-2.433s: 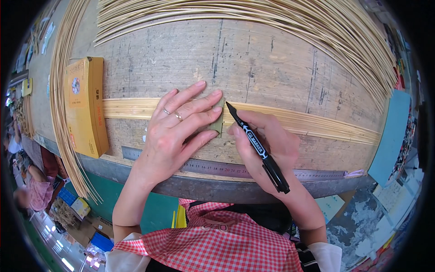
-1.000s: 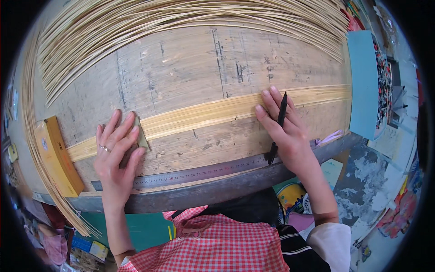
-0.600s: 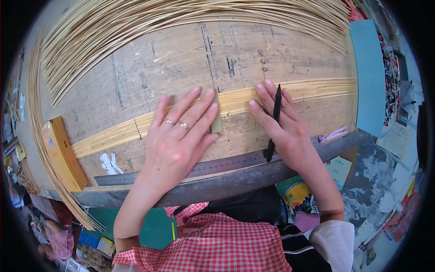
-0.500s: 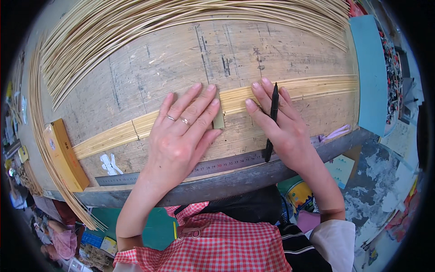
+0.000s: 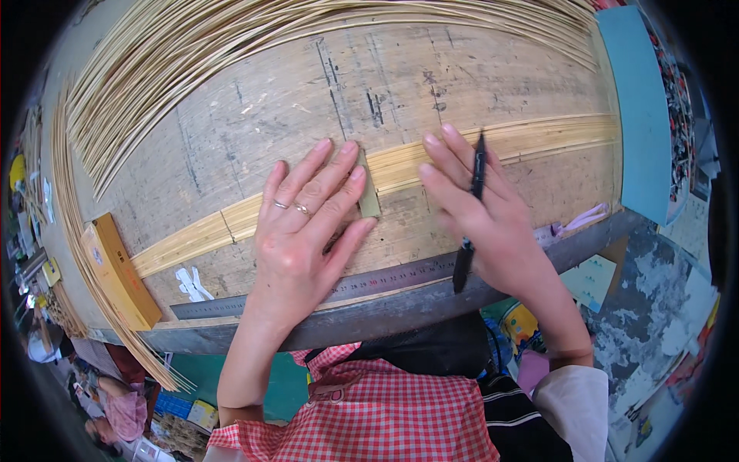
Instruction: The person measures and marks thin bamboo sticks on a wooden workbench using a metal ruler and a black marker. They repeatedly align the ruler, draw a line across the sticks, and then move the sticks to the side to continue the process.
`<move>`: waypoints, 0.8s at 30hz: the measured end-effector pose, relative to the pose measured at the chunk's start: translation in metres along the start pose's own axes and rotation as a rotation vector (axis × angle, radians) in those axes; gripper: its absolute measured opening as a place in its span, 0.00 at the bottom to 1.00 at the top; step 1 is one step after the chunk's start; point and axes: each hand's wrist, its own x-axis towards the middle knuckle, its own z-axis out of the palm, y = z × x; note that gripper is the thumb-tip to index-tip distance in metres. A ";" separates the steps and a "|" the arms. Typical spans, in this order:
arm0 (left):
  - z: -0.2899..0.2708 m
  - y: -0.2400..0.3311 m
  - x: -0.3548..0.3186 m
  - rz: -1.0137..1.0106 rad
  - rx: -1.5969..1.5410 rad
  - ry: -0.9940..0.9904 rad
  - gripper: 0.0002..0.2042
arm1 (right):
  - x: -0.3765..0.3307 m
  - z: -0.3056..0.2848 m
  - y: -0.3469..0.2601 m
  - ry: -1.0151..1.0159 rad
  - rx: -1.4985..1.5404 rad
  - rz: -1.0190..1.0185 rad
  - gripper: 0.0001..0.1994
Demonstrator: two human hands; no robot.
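Left hand (image 5: 299, 223) lies palm down and flattened, fingers stretched out and slightly apart, across a row of pale strips (image 5: 408, 160) on the wooden workbench (image 5: 277, 100). Taking twelve o'clock as straight away from the person, its fingertips and thumb meet a flat green piece (image 5: 370, 202) set crosswise over the row at two o'clock. It grasps nothing in its palm.

At three o'clock, the right hand (image 5: 496, 215) is loosely half open, with a black marker (image 5: 478, 177) held among its fingers, one end pointing to about twelve. Its fingertips are over the strips; blur hides whether they touch.

From the left hand, the row runs to the yellow box (image 5: 119, 269) between eight and nine o'clock, and to the blue box (image 5: 635, 115) between two and three. A dark line (image 5: 227, 225) crosses the strips at nine.

A metal ruler (image 5: 392, 278) lies along the near edge, its middle at four o'clock, with white scraps (image 5: 192, 285) just beside its left part at eight. A large bundle of thin sticks (image 5: 231, 58) arcs across eleven and twelve.
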 end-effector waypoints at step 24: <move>-0.001 -0.001 0.000 -0.038 -0.085 0.005 0.26 | 0.029 0.034 -0.026 0.325 0.559 0.341 0.12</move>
